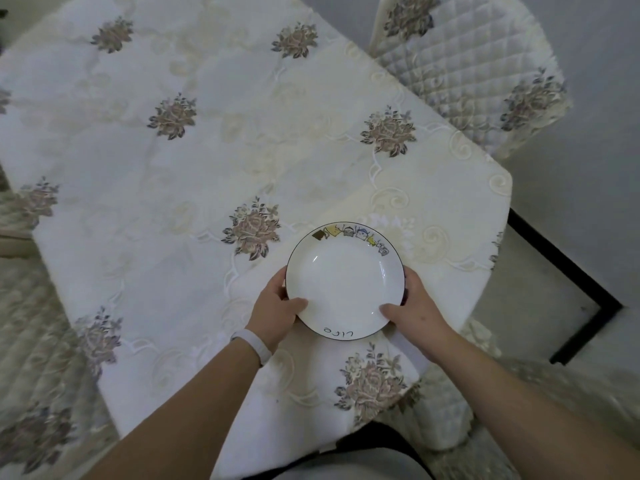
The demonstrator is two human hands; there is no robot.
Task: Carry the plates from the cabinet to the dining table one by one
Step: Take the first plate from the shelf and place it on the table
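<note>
Now, from the head view, we have the plate (344,282) over the near corner of the table (173,150); we cannot tell whether it rests there or hangs just above. Our left grip (277,299) and right grip (412,303) clasp opposite rims, thumbs on top. We judge it stiff, glazed, slick, breakable and fairly light, so holding both rims suits it best.
</note>
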